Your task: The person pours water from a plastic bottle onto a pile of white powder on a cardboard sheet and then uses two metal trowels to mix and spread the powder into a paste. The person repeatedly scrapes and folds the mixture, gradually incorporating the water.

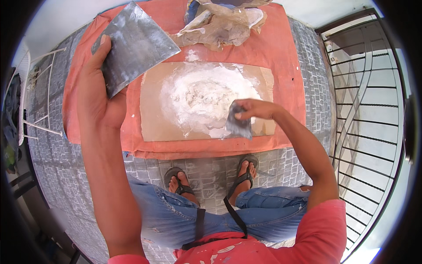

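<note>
My left hand [99, 90] is raised at the left, closed on a square grey metal plate [137, 47]. The thumb lies over the plate's near side; the other fingers are hidden behind it. Over the right part of a cardboard sheet [153, 121], my right hand [257, 109] grips a small dark flat scraper [239, 126], its lower edge pointing toward me. A wide heap of white powder [206, 94] covers the middle of the cardboard, lumpy at its centre. The scraper overlaps the powder's right edge in view; whether it touches the powder I cannot tell.
An orange cloth [288, 88] lies under the cardboard. Crumpled brown paper bags [224, 26] sit at its far side. A metal gate [367, 105] stands on the right and a white metal frame [44, 119] on the left. Grey paving [211, 167] surrounds the cloth.
</note>
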The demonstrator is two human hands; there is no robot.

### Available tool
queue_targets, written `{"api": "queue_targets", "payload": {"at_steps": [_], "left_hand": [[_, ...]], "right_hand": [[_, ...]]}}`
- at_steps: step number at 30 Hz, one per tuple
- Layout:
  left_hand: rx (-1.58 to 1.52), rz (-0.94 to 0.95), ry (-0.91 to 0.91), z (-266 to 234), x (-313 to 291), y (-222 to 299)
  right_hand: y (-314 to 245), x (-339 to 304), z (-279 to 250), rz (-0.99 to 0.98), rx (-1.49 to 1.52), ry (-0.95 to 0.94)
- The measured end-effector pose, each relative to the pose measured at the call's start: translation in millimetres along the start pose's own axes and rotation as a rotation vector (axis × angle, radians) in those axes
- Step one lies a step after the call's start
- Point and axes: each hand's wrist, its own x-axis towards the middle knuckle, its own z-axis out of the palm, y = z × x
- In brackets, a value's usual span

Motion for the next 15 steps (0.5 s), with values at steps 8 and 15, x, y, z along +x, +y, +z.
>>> {"api": "queue_targets", "payload": {"at_steps": [8, 15], "left_hand": [[0.011, 0.015, -0.053, -2, 3, -1], [0.019, 0.050, -0.065, -6, 10, 0]], "right_hand": [[123, -15, -134, -0.040, 0.206, 0.732], [148, 66, -155, -0.083, 0.109, 0.845]]}}
